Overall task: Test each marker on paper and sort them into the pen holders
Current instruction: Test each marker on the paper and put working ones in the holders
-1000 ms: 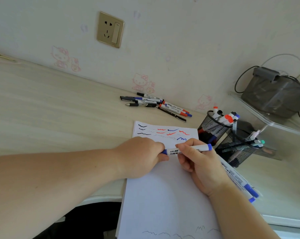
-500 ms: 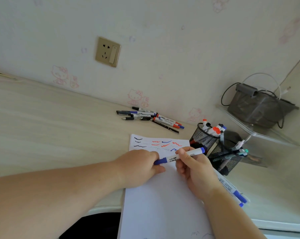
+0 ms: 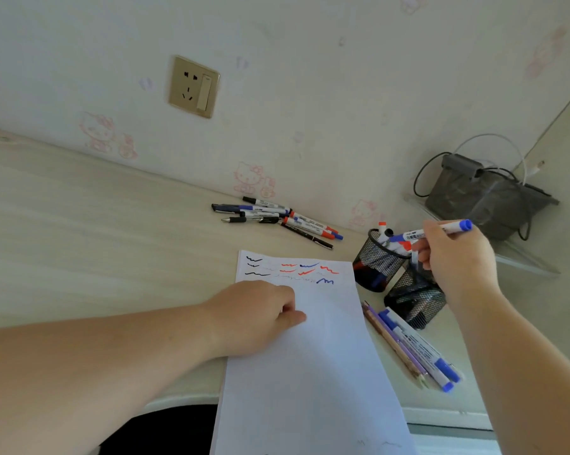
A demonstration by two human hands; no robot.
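My right hand point(image 3: 457, 257) holds a capped blue marker point(image 3: 408, 237) level above two black mesh pen holders. The far holder point(image 3: 377, 261) carries several markers with red, black and blue ends. The near holder point(image 3: 414, 298) lies partly behind my right hand. My left hand point(image 3: 260, 315) rests on the white paper point(image 3: 309, 372) with its fingers curled and nothing visibly in them. Black, red and blue test scribbles run along the paper's top edge. A pile of untested markers and pens point(image 3: 277, 218) lies near the wall.
Several pens and blue-capped markers point(image 3: 414, 349) lie on the desk right of the paper. A grey box with cables point(image 3: 483, 195) sits on a clear shelf at the far right. A wall socket point(image 3: 193, 87) is above the desk.
My left hand let go of the marker's cap end and stayed on the paper. My right hand carried the capped blue marker up and right, over the pen holders.
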